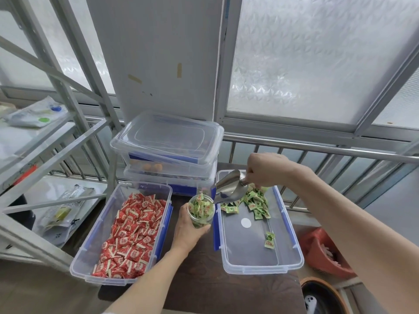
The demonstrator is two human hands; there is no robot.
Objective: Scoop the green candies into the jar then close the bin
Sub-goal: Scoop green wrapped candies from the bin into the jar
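A clear jar (201, 210), nearly full of green wrapped candies, stands between two open bins with my left hand (189, 230) wrapped around its lower half. My right hand (266, 169) grips the handle of a metal scoop (227, 186), tilted down with its lip at the jar's rim. The clear bin (258, 266) on the right holds a pile of green candies (255, 200) at its far end and one stray candy (269, 240) near the middle. Its lid is not on it.
To the left is an open bin of red candies (131, 234). Two lidded clear bins (167, 152) are stacked behind the jar. A metal shelf frame (56, 141) with packets is at the left, a red basket (324, 252) at the right, and a railing behind.
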